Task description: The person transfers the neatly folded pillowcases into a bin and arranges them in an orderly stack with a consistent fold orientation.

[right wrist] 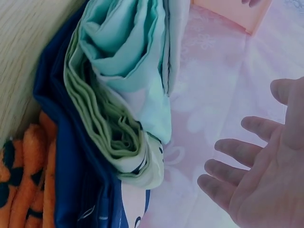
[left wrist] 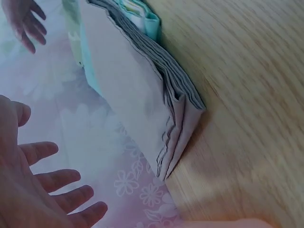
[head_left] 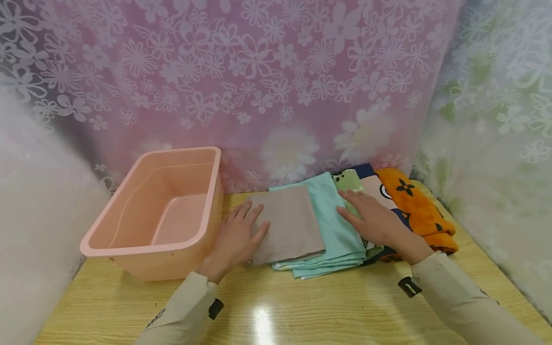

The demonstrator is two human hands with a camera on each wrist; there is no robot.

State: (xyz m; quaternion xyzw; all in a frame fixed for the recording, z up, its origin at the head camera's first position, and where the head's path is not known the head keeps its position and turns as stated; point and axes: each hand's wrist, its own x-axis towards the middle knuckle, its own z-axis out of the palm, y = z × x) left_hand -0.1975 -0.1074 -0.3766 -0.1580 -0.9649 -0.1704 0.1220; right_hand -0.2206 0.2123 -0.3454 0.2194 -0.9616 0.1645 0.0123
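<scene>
My left hand (head_left: pixel 237 235) is spread with straight fingers between the basin and a folded grey-beige cloth (head_left: pixel 286 225), fingertips at the cloth's left edge in the head view. On the right, my right hand (head_left: pixel 375 218) extends over the folded stack with its fingers apart, holding nothing. The grey-beige cloth overlaps a folded turquoise cloth (head_left: pixel 338 230). Beyond it come a green printed cloth (right wrist: pixel 104 128), a navy cloth (right wrist: pixel 52 90) and an orange towel (head_left: pixel 398 194) with dark motifs. Both wrist views show a gap between each hand and the folded layers.
An empty-looking pink plastic basin (head_left: pixel 148 249) stands at the left of the wooden table (head_left: pixel 302 306). Flowered curtains (head_left: pixel 276 96) hang behind the table and along both sides. The cloths lie in an overlapping row towards the right edge.
</scene>
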